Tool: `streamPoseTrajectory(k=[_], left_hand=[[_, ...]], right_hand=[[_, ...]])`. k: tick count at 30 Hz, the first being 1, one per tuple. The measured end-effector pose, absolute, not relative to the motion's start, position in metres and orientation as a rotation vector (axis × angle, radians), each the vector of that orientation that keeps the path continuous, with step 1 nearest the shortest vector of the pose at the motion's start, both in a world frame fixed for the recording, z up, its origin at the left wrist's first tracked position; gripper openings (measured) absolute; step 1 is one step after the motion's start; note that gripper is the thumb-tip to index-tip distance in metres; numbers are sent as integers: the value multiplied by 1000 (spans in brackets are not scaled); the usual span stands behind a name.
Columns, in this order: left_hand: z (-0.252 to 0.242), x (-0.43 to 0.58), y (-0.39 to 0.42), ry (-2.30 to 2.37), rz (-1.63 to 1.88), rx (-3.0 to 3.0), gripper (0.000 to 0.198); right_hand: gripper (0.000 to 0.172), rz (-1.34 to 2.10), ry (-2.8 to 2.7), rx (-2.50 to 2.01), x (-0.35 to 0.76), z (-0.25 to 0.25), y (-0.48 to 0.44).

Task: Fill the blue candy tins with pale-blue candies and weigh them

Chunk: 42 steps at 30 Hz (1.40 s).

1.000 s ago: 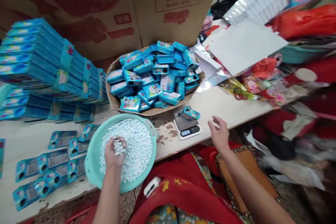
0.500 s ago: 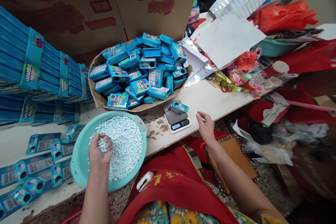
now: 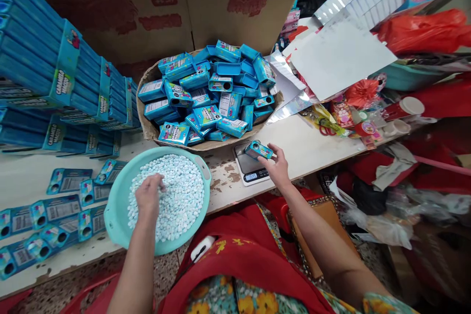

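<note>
Over the pale candies (image 3: 180, 196) in a turquoise basin (image 3: 117, 206), my left hand (image 3: 148, 195) has its fingers curled together; whatever is inside them is hidden. A small blue candy box (image 3: 260, 149) with a round hole in its end rests tilted on the kitchen scale (image 3: 246, 163), whose display is lit. My right hand (image 3: 276, 164) has its thumb and fingers closed on the near right end of that box. Behind the scale, a cut-down carton (image 3: 145, 122) is heaped with more blue candy boxes (image 3: 208, 115).
Banded stacks of blue boxes (image 3: 55, 68) stand at the left. Single boxes (image 3: 55, 208) lie in rows before them. A large cardboard box (image 3: 206, 5) rises at the back. White sheets (image 3: 342, 54), a red bag (image 3: 423, 34) and cups (image 3: 408, 108) crowd the right.
My right hand has moved left from beside the scale onto the candy box. My left hand has turned, and the candies seen in its fingers earlier no longer show. The view has shifted slightly.
</note>
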<state>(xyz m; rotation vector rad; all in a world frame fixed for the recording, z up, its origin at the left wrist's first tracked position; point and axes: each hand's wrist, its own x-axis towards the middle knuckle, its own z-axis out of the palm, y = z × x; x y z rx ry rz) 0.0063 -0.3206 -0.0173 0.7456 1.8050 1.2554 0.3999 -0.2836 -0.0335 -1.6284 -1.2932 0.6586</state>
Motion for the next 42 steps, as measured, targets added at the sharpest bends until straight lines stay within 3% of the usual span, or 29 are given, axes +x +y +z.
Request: streamPoseTrajectory(k=[4,10,16,20,24,27,30,32,36,42], left_hand=[[-38,6,-331,1982,752,1450,26],[-46,1,-342,2041,698,1678,35],[-53,3,-343,1940,422,1978,37],[-55,9,-343,1996,399,1992,33],[-20,26,-353,2052,691,1852,37],[30,45,-356,1875,860,1899,52],[77,51,-355,1544,661,2131,51],[98,37,-360,1516,583,2102,45],[116,-44,-388,1983,817,1721,31],[107,-233,-391,3008,809,1012,49]], right_hand=[[64,688,-1325,-1688,396,-39,-277],[67,685,-1303,-1710,401,-43,-276],[69,700,-1296,-1706,401,-45,-277],[58,680,-1280,-1739,401,-38,-275],[50,626,-1397,-1724,383,-1,-284],[43,637,-1631,-1569,345,28,-295],[36,886,-1916,-1217,285,41,-307],[40,1043,-1969,-1065,246,40,-315],[54,1079,-1860,-1120,215,23,-314],[36,807,-1922,-1247,246,7,-289]])
